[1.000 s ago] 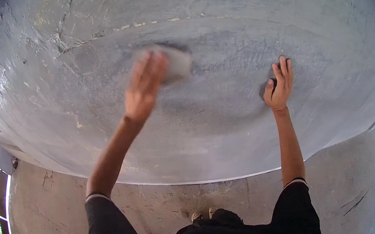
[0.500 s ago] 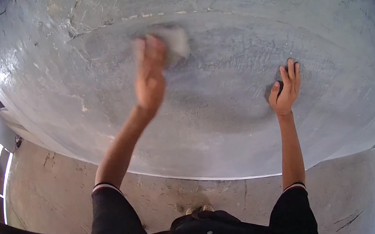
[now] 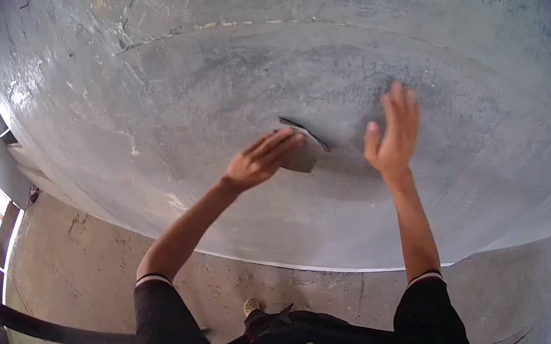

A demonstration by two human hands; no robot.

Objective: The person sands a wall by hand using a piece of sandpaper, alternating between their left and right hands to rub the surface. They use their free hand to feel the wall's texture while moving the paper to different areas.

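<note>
Grey pad (image 3: 306, 152), perhaps sandpaper, now lower under left hand (image 3: 261, 161).

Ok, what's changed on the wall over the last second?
The left hand swept the pad down and to the right, from high on the wall to its middle, close to the right hand. The right hand shifted a little left. The left hand kept hold of the pad, and the right hand stayed open.

Matt grey plaster wall (image 3: 275, 66), rough in patches; concrete floor (image 3: 94, 282) cracked.
</note>
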